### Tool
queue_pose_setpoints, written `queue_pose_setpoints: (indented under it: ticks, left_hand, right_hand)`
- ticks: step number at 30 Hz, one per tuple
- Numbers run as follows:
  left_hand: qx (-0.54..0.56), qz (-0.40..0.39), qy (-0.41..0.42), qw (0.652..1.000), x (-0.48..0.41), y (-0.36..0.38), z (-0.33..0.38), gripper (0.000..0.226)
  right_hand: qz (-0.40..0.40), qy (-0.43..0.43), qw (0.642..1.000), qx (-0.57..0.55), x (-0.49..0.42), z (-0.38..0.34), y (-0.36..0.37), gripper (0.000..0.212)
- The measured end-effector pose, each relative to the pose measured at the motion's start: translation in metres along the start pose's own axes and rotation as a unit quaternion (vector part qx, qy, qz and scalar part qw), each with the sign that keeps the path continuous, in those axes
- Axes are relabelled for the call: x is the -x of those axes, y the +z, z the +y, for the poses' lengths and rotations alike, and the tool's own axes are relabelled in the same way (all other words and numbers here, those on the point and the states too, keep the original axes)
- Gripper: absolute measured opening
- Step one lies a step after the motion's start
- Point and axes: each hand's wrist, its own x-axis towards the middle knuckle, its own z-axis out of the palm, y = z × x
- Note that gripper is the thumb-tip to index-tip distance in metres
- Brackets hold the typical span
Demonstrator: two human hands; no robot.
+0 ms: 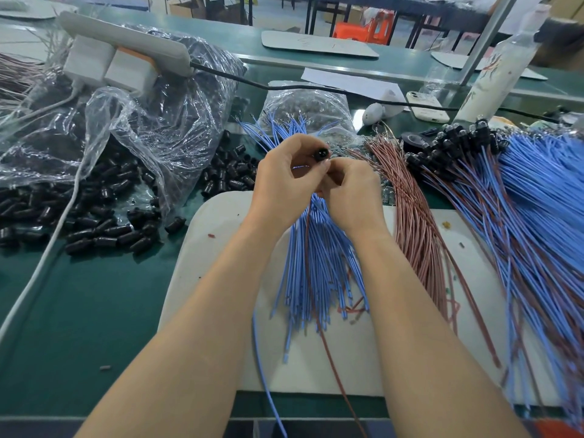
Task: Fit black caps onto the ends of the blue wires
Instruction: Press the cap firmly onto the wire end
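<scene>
Our left hand (pixel 284 181) pinches a small black plastic cap (pixel 320 153), right hand (pixel 350 188) nips the thin blue wire (pixel 259 358); let's feed it straight.

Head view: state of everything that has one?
left hand: pinches black cap at its fingertips
right hand: fingers curled beside the cap; grip hidden
clear bag: open
loose caps: spilled on table from the bag
blue wires: lying on white board, uncapped
finished wires: piled right, caps fitted
phone: face down
power strip: two adapters plugged in
</scene>
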Motion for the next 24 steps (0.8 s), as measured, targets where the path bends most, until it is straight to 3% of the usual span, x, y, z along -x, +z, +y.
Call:
queue_pose_setpoints:
  ticks: [8, 24]
  left_hand:
    - [0.002, 0.003, -0.015, 1.0, -0.0012, 0.0008, -0.0023, 0.014]
    - [0.003, 0.01, -0.011, 1.0, 0.0, 0.0002, -0.0072, 0.022]
  right_hand:
    - [0.052, -0.032, 0.998, 0.005, 0.004, -0.0038, 0.0018, 0.011]
    - [0.031, -0.012, 0.999, -0.008, 0.0042, -0.0026, 0.0021, 0.012]
